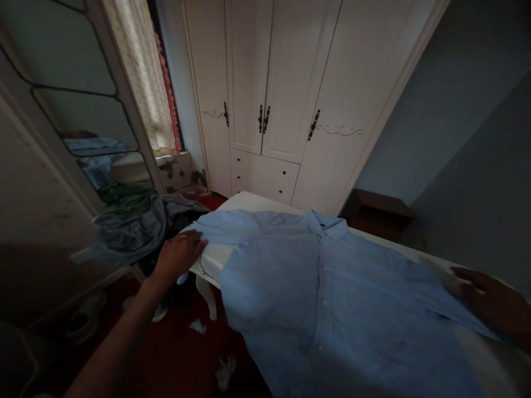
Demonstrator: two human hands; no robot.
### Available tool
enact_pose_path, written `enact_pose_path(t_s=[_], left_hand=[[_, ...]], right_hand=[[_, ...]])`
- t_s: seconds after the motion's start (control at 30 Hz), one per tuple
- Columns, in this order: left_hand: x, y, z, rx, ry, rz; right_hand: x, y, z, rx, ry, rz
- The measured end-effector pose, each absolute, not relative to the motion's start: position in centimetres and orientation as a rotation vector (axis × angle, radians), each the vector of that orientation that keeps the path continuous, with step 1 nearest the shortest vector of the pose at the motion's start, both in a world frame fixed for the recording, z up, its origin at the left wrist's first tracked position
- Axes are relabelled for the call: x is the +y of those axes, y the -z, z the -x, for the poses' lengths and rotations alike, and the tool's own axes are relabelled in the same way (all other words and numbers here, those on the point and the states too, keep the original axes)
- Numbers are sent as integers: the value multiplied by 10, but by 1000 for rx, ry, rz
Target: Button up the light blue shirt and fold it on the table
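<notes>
A light blue button-up shirt [315,287] lies spread front-up on a white table [249,202], collar toward the wardrobe, its lower part hanging over the near edge. My left hand [178,257] rests on the end of the shirt's left sleeve at the table's left edge, fingers curled over the cuff. My right hand [493,301] lies at the far right on the other sleeve, fingers stretched flat against the cloth. A ring shows on my left hand.
A white wardrobe [286,99] with dark handles stands behind the table. A heap of grey and green clothes [136,224] lies to the left, under a mirror. A dark wooden nightstand [375,213] sits by the blue wall. Shoes and paper scraps [224,370] lie on the red floor.
</notes>
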State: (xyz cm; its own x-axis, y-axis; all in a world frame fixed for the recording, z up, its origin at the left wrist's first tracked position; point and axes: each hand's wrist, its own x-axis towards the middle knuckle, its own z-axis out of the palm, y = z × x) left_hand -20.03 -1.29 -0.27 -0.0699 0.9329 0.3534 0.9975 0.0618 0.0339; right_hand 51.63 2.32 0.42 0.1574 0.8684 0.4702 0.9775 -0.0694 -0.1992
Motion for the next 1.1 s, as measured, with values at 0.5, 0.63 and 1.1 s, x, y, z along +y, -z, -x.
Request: enact_pose_path(t_s=[0.5,0.63,1.1], left_hand=[[-17,57,174,-1947,1005,1654],[-14,69,170,-1934,1166,1587],[-16,57,175,-1849,1210,1535]], right_hand=[[116,-58,-30,-2544,-422,741],[134,-51,60,-2646,-422,872],[162,-29,114,-2648,-390,1323]])
